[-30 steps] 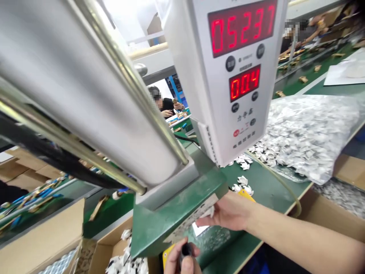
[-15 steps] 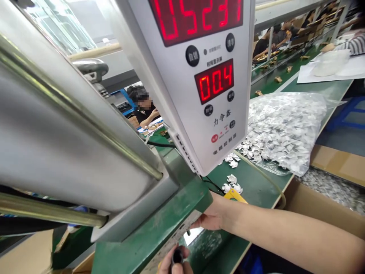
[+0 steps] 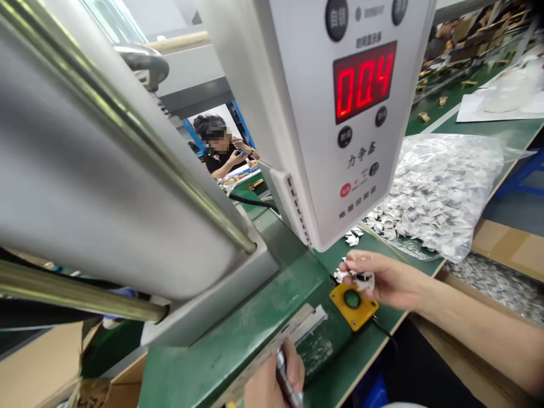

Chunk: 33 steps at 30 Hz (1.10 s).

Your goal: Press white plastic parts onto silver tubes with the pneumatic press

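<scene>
My left hand (image 3: 274,374) is closed round a slim grey metal cylinder (image 3: 285,377), low beside the front edge of the green machine base (image 3: 238,328). Just above the yellow box with a green push button (image 3: 353,307), my right hand (image 3: 378,277) pinches a small white plastic part (image 3: 366,280) with a dark middle. Several white finned parts (image 3: 342,271) lie behind those fingers, partly hidden by them. A pale flat bar (image 3: 312,323) sits along the base between my two hands.
A grey machine column (image 3: 127,187) with brass-coloured rods fills the left. The white control box (image 3: 352,164) with red digits hangs in the middle. A clear bag of white parts (image 3: 450,192) lies on the green bench. Beyond the machine sits another person (image 3: 227,147).
My right hand has moved up and right from beside the machine base, and a white part now shows in its fingers. The cylinder in my left hand has turned. The view has shifted.
</scene>
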Each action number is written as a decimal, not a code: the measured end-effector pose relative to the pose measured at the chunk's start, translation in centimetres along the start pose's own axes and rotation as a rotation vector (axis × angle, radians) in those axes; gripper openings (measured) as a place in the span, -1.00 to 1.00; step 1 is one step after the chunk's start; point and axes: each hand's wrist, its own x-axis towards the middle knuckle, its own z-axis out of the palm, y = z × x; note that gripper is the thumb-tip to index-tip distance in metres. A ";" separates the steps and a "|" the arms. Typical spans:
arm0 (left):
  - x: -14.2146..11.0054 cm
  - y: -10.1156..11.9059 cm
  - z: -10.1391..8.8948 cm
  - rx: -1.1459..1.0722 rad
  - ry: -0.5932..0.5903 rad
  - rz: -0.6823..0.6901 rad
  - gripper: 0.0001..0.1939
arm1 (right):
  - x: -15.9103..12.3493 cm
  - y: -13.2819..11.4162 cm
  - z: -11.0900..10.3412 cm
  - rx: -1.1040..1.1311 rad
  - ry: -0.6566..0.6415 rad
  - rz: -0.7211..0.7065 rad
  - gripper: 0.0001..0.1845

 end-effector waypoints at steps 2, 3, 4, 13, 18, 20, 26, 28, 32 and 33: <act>0.7 -0.1 0.9 -0.127 -0.043 -0.042 -0.70 | 1.1 1.1 -2.0 -0.530 0.064 -0.236 -0.76; 0.9 -0.2 1.2 -0.187 -0.056 -0.079 -0.70 | 1.6 1.6 -2.7 -0.689 0.076 -0.301 -0.74; 1.1 -0.3 1.4 -0.240 -0.072 -0.118 -0.71 | 2.1 2.1 -3.3 -0.779 0.077 -0.334 -0.71; 1.1 0.2 3.6 -0.377 -0.147 -0.136 -0.67 | 4.0 5.9 -4.6 -1.160 0.069 -0.447 -0.73; 0.1 0.5 3.0 -0.328 -0.044 -0.074 -0.70 | 1.1 2.1 -1.4 -1.106 0.288 -0.633 -0.73; -0.4 0.5 2.0 -0.307 -0.010 -0.100 -0.69 | -0.2 0.3 1.5 -0.982 0.249 -0.731 -0.72; -1.0 -0.6 -1.9 -0.378 0.065 -0.162 -0.58 | 0.7 -1.4 8.4 -1.108 0.062 -0.802 -0.76; -1.0 -0.5 -3.3 -0.433 0.058 -0.161 -0.58 | 1.1 -1.2 9.1 -1.254 0.004 -0.849 -0.72; -1.2 0.2 -5.3 -0.496 0.031 -0.150 -0.69 | 0.9 0.1 8.7 -1.496 -0.069 -0.992 -0.60; -1.3 0.2 -5.5 -0.502 0.033 -0.143 -0.70 | 0.9 0.6 8.5 -1.522 -0.064 -1.003 -0.58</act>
